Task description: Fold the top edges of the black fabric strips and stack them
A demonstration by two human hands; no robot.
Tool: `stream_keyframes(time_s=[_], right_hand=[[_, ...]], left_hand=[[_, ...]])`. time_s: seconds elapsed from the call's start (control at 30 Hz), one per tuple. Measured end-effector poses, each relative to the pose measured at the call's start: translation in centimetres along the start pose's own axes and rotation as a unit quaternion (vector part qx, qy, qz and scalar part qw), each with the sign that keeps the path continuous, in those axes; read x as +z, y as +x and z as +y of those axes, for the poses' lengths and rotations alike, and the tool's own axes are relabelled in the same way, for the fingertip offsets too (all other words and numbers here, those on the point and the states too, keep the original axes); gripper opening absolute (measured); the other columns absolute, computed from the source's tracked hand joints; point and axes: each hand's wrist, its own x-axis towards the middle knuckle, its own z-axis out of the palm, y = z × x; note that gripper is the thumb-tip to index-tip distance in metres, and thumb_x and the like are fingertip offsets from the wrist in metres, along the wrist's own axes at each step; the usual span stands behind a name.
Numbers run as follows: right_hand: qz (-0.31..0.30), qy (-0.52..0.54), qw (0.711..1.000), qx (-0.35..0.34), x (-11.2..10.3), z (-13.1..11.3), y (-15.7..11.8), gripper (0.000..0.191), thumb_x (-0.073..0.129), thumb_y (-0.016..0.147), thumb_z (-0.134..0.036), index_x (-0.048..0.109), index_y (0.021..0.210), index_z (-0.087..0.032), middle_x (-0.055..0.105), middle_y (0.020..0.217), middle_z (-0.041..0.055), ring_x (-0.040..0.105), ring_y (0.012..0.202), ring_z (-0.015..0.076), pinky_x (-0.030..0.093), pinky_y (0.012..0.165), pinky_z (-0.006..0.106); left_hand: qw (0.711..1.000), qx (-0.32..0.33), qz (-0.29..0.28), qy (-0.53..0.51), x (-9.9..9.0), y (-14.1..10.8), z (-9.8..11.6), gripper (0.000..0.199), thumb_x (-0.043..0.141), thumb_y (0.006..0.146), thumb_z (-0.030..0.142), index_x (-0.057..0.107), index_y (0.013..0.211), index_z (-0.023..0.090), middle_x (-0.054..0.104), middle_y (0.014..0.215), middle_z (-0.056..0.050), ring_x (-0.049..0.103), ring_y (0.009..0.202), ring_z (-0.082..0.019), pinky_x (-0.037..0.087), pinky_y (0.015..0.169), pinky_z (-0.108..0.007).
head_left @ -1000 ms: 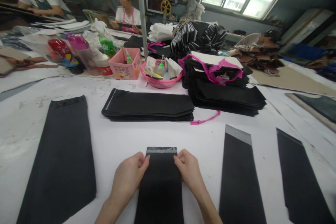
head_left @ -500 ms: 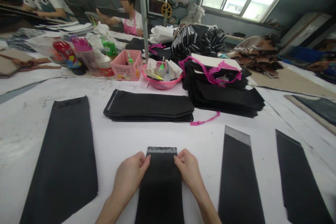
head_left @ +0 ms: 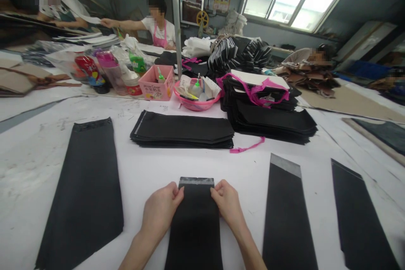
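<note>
A long black strip of sheet material (head_left: 195,228) lies in front of me, with a pale grey band across its far end. My left hand (head_left: 163,204) pinches its left edge near that end, thumb against fingers. On the opposite edge my right hand (head_left: 226,200) has the same pinch. To the left lies a wider black piece (head_left: 85,190) with a slanted near end. Right of my hands are a black piece with a grey slanted tip (head_left: 286,215) and another black piece (head_left: 360,215) beyond it.
A stack of black strips (head_left: 183,128) lies ahead on the white table (head_left: 152,164). Behind it stand a pink basket (head_left: 198,103) and a pink box (head_left: 157,84). A second black stack (head_left: 272,122) carries pink ribbon. Bottles stand at the left; co-workers sit beyond.
My hands keep their pinch on the black strip with hardly any movement. The view has shifted slightly. At the back, a co-worker's arm now stretches out to the left.
</note>
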Motion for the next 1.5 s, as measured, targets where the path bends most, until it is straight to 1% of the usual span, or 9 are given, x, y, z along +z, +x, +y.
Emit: stream_keyframes(time_s=[0.17, 0.33, 0.73, 0.9, 1.0, 1.1, 1.23, 1.33, 1.5], right_hand=[[0.006, -0.004, 1.000, -0.002, 0.0, -0.1, 0.1, 0.017, 0.052, 0.074, -0.031, 0.041, 0.062, -0.023, 0.045, 0.043, -0.0073, 0.043, 0.043, 0.0126, 0.030, 0.047, 0.023], [0.006, -0.004, 1.000, -0.006, -0.1, -0.4, 0.0, 0.018, 0.051, 0.074, -0.031, 0.040, 0.062, -0.023, 0.045, 0.042, -0.0074, 0.044, 0.041, 0.0124, 0.030, 0.046, 0.023], [0.023, -0.007, 0.999, -0.025, 0.0, 0.0, 0.2, 0.017, 0.050, 0.073, -0.033, 0.041, 0.062, -0.023, 0.048, 0.042, -0.0064, 0.045, 0.041, 0.0130, 0.030, 0.045, 0.023], [0.033, -0.010, 0.999, -0.027, 0.0, -0.1, 0.2, 0.018, 0.052, 0.072, -0.033, 0.042, 0.060, -0.023, 0.044, 0.041, -0.0076, 0.043, 0.041, 0.0124, 0.028, 0.045, 0.023], [0.037, -0.011, 0.999, -0.027, 0.1, -0.2, 0.1, 0.017, 0.051, 0.072, -0.032, 0.042, 0.060, -0.023, 0.044, 0.041, -0.0075, 0.042, 0.041, 0.0122, 0.028, 0.044, 0.023], [0.039, -0.012, 0.999, -0.027, 0.2, -0.1, 0.1, 0.017, 0.051, 0.072, -0.031, 0.042, 0.061, -0.023, 0.045, 0.042, -0.0076, 0.043, 0.041, 0.0119, 0.029, 0.045, 0.023], [0.040, -0.012, 0.999, -0.029, 0.3, 0.0, 0.1, 0.016, 0.051, 0.073, -0.030, 0.043, 0.061, -0.023, 0.044, 0.043, -0.0078, 0.042, 0.042, 0.0117, 0.028, 0.046, 0.022], [0.040, -0.011, 0.999, -0.029, 0.2, 0.0, 0.1, 0.016, 0.051, 0.073, -0.030, 0.043, 0.061, -0.023, 0.045, 0.043, -0.0076, 0.043, 0.043, 0.0120, 0.029, 0.046, 0.022], [0.044, -0.004, 0.999, -0.023, 0.2, -0.1, 0.0, 0.016, 0.052, 0.072, -0.030, 0.043, 0.061, -0.023, 0.046, 0.043, -0.0074, 0.044, 0.044, 0.0123, 0.029, 0.046, 0.022]], left_hand=[[0.999, 0.003, -0.001, 0.041, -0.4, -0.3, 0.4, 0.029, 0.042, 0.091, 0.043, 0.050, 0.074, 0.022, 0.062, 0.062, 0.002, 0.058, 0.058, -0.015, 0.023, 0.052, -0.025], [0.998, 0.015, 0.018, 0.052, -0.7, -0.5, 0.6, 0.023, 0.042, 0.092, 0.042, 0.047, 0.082, 0.023, 0.061, 0.064, 0.003, 0.060, 0.058, -0.016, 0.022, 0.051, -0.026], [0.997, 0.039, 0.048, 0.050, -0.4, -0.7, 0.3, 0.023, 0.040, 0.093, 0.042, 0.047, 0.082, 0.023, 0.061, 0.064, 0.003, 0.061, 0.059, -0.017, 0.023, 0.051, -0.026], [0.995, 0.044, 0.060, 0.073, -0.3, -1.1, 0.6, 0.020, 0.039, 0.095, 0.039, 0.049, 0.087, 0.023, 0.064, 0.073, 0.002, 0.060, 0.060, -0.016, 0.025, 0.052, -0.027], [0.987, 0.089, 0.093, 0.092, -0.1, -1.2, 0.8, 0.018, 0.038, 0.096, 0.030, 0.051, 0.087, 0.021, 0.062, 0.082, -0.001, 0.058, 0.067, -0.016, 0.031, 0.056, -0.027], [0.970, 0.175, 0.130, 0.105, 0.2, -1.1, 0.8, 0.018, 0.038, 0.094, 0.019, 0.055, 0.088, 0.020, 0.059, 0.089, -0.004, 0.054, 0.084, -0.019, 0.039, 0.070, -0.029], [0.948, 0.277, 0.110, 0.113, 0.5, -0.7, 0.4, 0.019, 0.047, 0.089, 0.010, 0.059, 0.100, 0.021, 0.057, 0.097, -0.004, 0.050, 0.091, -0.021, 0.041, 0.078, -0.033], [0.941, 0.306, 0.090, 0.115, 0.5, -0.5, 0.0, 0.023, 0.049, 0.089, 0.010, 0.059, 0.105, 0.023, 0.057, 0.098, -0.004, 0.050, 0.091, -0.021, 0.043, 0.079, -0.034], [0.944, 0.312, 0.066, 0.088, 0.2, -0.2, -0.5, 0.028, 0.050, 0.089, 0.011, 0.058, 0.111, 0.025, 0.056, 0.100, -0.003, 0.050, 0.094, -0.019, 0.043, 0.082, -0.033]])
